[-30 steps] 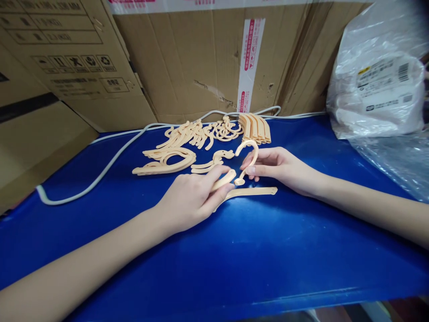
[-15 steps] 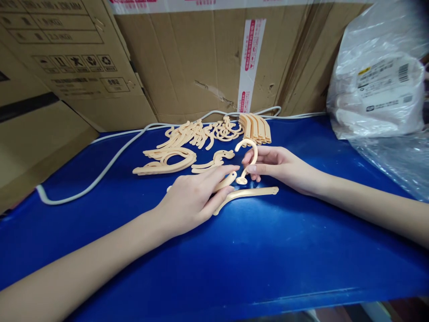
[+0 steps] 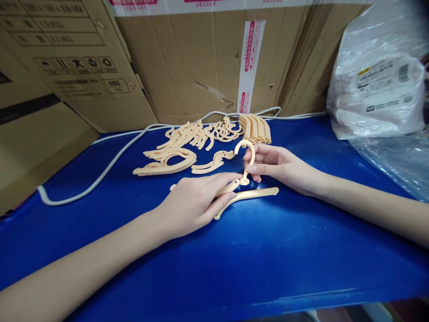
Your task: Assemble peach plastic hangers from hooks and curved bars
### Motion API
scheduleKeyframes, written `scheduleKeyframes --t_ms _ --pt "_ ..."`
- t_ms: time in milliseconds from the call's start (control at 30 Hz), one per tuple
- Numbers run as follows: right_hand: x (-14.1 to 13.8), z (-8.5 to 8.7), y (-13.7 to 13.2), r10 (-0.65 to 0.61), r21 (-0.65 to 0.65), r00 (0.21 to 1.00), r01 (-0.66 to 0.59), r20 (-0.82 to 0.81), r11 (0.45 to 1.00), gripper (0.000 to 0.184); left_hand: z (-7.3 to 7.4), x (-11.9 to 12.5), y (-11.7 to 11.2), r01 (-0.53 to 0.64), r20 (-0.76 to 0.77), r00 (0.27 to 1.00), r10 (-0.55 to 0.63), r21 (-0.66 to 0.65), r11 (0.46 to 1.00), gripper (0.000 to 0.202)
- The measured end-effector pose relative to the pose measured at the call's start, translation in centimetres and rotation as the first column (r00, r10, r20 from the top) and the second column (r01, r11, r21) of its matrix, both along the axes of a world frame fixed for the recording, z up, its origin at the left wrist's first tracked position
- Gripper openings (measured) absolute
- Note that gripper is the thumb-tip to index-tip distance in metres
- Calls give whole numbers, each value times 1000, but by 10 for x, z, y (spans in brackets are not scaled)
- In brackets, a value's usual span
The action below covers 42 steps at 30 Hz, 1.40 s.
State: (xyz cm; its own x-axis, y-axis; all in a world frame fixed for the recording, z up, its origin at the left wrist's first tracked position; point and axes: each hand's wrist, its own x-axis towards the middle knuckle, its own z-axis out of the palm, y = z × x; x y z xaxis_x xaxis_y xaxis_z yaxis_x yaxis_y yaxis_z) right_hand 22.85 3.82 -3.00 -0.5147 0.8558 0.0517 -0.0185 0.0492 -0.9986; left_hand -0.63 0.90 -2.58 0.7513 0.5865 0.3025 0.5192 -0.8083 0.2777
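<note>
Between the thumb and fingers of my right hand (image 3: 273,163) is a cream plastic hanger hook (image 3: 252,156), held upright with its round base downward. My left hand (image 3: 197,201) grips a cream hanger arm (image 3: 229,188), whose holed end pokes out past the fingertips; most of it is under the hand. That holed end sits right beside the hook's base; whether they touch I cannot tell. A second hanger arm (image 3: 258,193) lies on the blue table just in front, partly behind my left thumb.
Behind my hands lie folded hanger pieces (image 3: 164,167), a smaller folded piece (image 3: 209,166), a heap of loose hooks and arms (image 3: 187,134) and a stack of arms (image 3: 256,127). A white cable (image 3: 110,172) runs along the back. Cardboard boxes (image 3: 201,58) and a plastic-wrapped bundle (image 3: 378,94) stand behind.
The hook has tilted more upright and its base has shifted slightly right. My left hand has moved a little right and nearer with the arm, bringing its holed end closer to the hook's base.
</note>
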Motion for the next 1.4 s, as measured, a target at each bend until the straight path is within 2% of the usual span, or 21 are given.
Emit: scheduleKeyframes --t_ms 267,533,767,933,1200,1400 --pt "3 -2 2 36 -24 999 -36 -33 999 22 1 1 0 32 21 999 -32 9 999 31" --pt "7 -4 5 55 -39 998 -56 -23 998 25 -2 0 1 22 75 997 -36 182 983 26" --pt "6 -3 5 46 -46 998 -47 -33 998 26 -1 0 -2 16 154 987 -36 125 992 20" --pt "6 -4 5 38 -48 999 -39 -25 998 27 0 1 -2 35 151 987 -58 153 988 16" --pt "6 -1 5 48 -67 997 -52 -52 996 23 -1 1 -4 86 110 988 -108 193 978 20" --pt "6 -2 5 19 -85 997 -26 -80 996 27 1 1 -3 9 132 990 -40 228 974 18"
